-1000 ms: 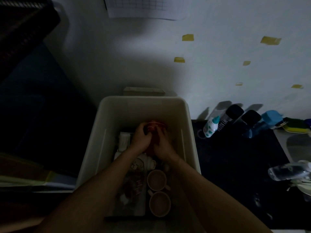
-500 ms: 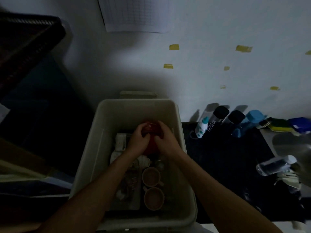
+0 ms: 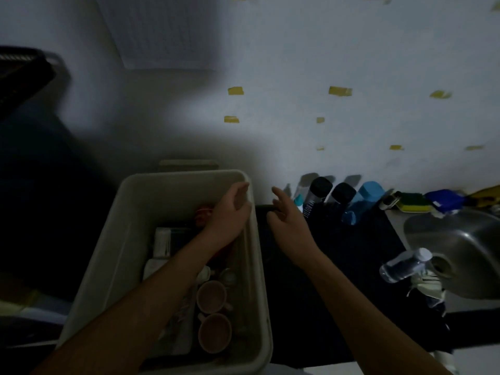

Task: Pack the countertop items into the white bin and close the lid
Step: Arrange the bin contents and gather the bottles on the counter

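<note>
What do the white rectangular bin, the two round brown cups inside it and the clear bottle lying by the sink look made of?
White rectangular bin: matte moulded plastic, judging by its rounded rim. Two round brown cups: probably glazed ceramic, thick-walled; too dim to be sure. Clear bottle: likely transparent plastic, white cap.

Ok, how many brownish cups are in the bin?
2. First cup beside the left forearm; second cup just nearer the camera. The forearm may hide others.

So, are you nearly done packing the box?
About halfway. Two cups and a red thing are in the white bin. Both hands are empty: left hand over the bin, right hand reaching toward the bottles. Those, the sponge and the clear bottle wait, and no lid is on.
</note>
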`<state>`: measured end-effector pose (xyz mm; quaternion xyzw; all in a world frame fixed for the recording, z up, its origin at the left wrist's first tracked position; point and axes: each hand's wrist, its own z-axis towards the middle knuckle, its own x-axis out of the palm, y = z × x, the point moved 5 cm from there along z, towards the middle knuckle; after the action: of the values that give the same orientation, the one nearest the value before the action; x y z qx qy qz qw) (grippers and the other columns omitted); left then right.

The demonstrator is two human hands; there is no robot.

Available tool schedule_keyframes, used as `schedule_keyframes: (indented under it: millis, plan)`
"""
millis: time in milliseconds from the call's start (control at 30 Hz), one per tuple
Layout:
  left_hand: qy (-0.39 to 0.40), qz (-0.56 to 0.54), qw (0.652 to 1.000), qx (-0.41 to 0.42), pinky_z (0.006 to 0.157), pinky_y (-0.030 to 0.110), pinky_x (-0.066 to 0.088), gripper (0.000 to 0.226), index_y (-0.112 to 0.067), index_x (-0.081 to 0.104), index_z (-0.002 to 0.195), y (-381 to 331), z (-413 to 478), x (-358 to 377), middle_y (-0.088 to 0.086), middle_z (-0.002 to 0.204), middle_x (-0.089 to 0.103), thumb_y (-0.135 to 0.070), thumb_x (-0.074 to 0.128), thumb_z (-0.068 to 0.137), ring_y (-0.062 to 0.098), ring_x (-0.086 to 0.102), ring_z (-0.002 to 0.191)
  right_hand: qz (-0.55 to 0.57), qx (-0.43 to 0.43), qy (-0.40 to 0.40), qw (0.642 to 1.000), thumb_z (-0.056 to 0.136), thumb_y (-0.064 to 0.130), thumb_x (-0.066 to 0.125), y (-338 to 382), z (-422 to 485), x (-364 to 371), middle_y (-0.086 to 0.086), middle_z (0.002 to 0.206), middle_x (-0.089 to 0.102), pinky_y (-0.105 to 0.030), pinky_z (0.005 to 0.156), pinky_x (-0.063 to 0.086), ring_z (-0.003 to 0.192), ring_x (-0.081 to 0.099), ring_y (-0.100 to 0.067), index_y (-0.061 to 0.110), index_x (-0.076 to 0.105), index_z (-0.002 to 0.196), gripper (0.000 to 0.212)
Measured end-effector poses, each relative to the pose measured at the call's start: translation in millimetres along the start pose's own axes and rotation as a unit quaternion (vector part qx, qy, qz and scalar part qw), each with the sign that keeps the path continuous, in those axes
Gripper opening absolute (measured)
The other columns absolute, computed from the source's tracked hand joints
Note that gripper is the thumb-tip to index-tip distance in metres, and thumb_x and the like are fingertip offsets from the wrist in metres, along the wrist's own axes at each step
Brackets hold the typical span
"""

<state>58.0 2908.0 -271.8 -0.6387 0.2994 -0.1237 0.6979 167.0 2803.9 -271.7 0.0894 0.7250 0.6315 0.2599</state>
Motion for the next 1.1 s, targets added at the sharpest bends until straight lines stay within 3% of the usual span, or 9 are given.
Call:
schedule_keyframes:
  millis: [100, 300, 367, 467, 667, 767, 833, 967, 1100]
  plan:
    - [0.011, 0.005, 1.000, 0.010, 0.108, 0.028, 0.037, 0.041, -0.014, 0.048, 0.135, -7.1, 7.7, 33.6, 0.003, 0.139, 0.051, -0.004, 0.052, 0.095, 0.014, 0.045, 0.132, -0.009, 0.006, -0.031, 0.999, 0.091, 0.015, 0.051, -19.5, 3.2, -32.8, -0.001, 0.150, 0.039, -0.048, 0.108, 0.042, 0.128, 0.047, -0.017, 0.035, 0.032, 0.146, 0.061]
    - [0.040, 0.019, 0.999, 0.023, 0.102, 0.020, 0.037, 0.040, -0.019, 0.050, 0.133, -20.7, 20.6, 95.9, -0.004, 0.133, 0.054, -0.006, 0.052, 0.096, 0.007, 0.049, 0.123, -0.030, 0.021, -0.078, 0.996, 0.092, 0.009, 0.051, -49.2, 17.2, -95.5, 0.001, 0.146, 0.045, -0.038, 0.106, 0.044, 0.124, 0.051, -0.013, 0.022, 0.038, 0.146, 0.057]
    - [0.053, 0.020, 0.998, 0.012, 0.100, 0.018, 0.037, 0.041, -0.017, 0.049, 0.135, -22.9, 24.3, 117.2, -0.004, 0.132, 0.053, -0.004, 0.051, 0.096, 0.005, 0.047, 0.122, -0.046, 0.035, -0.084, 0.995, 0.093, 0.009, 0.051, -60.2, 21.3, -118.5, 0.000, 0.144, 0.045, -0.032, 0.095, 0.046, 0.110, 0.053, -0.015, 0.022, 0.037, 0.147, 0.057]
    - [0.067, 0.026, 0.997, -0.002, 0.107, 0.025, 0.038, 0.042, -0.016, 0.048, 0.137, -20.8, 32.5, 143.3, -0.001, 0.138, 0.052, -0.005, 0.050, 0.097, 0.010, 0.047, 0.127, -0.069, 0.053, -0.095, 0.992, 0.090, 0.014, 0.050, -77.6, 31.4, -146.9, -0.007, 0.139, 0.051, -0.034, 0.084, 0.045, 0.098, 0.050, -0.018, 0.027, 0.036, 0.145, 0.058]
    - [0.072, 0.037, 0.996, -0.025, 0.106, 0.023, 0.037, 0.042, -0.012, 0.049, 0.135, -20.9, 55.2, 196.0, 0.003, 0.137, 0.053, -0.001, 0.050, 0.094, 0.013, 0.047, 0.129, -0.067, 0.069, -0.091, 0.991, 0.090, 0.007, 0.050, -91.7, 55.5, -186.9, -0.005, 0.140, 0.049, -0.043, 0.105, 0.045, 0.122, 0.052, -0.020, 0.019, 0.040, 0.143, 0.055]
    - [0.079, 0.054, 0.995, -0.036, 0.108, 0.027, 0.038, 0.043, -0.013, 0.048, 0.137, -17.4, 69.7, 215.7, 0.002, 0.138, 0.052, -0.004, 0.050, 0.095, 0.013, 0.047, 0.128, -0.086, 0.057, -0.079, 0.992, 0.090, 0.002, 0.050, -95.5, 68.9, -199.5, -0.005, 0.135, 0.051, -0.031, 0.105, 0.041, 0.124, 0.049, -0.017, 0.011, 0.042, 0.142, 0.053]
    - [0.080, 0.076, 0.993, -0.037, 0.102, 0.024, 0.038, 0.042, -0.016, 0.048, 0.137, -14.5, 77.0, 225.5, 0.001, 0.138, 0.051, -0.008, 0.050, 0.096, 0.013, 0.048, 0.127, -0.104, 0.034, -0.072, 0.991, 0.088, -0.003, 0.049, -95.7, 76.9, -206.6, -0.007, 0.122, 0.055, -0.022, 0.094, 0.041, 0.113, 0.052, -0.016, 0.005, 0.048, 0.132, 0.045]
    - [0.079, 0.122, 0.988, -0.050, 0.092, 0.024, 0.041, 0.042, -0.019, 0.045, 0.139, -11.4, 89.2, 238.6, -0.002, 0.130, 0.052, -0.013, 0.049, 0.098, 0.012, 0.051, 0.114, -0.148, -0.010, -0.071, 0.986, 0.081, -0.005, 0.051, -101.3, 95.2, -216.8, -0.016, 0.103, 0.060, -0.039, 0.086, 0.047, 0.096, 0.057, -0.027, -0.003, 0.056, 0.106, 0.026]
    - [0.081, 0.201, 0.976, -0.020, 0.087, 0.031, 0.047, 0.038, -0.015, 0.051, 0.130, -10.6, 111.8, 246.7, 0.011, 0.113, 0.058, -0.009, 0.052, 0.092, 0.028, 0.058, 0.100, -0.151, -0.039, -0.062, 0.986, 0.084, -0.004, 0.053, -100.5, 103.9, -217.4, -0.019, 0.107, 0.061, -0.041, 0.086, 0.046, 0.099, 0.056, -0.028, -0.005, 0.058, 0.112, 0.028]
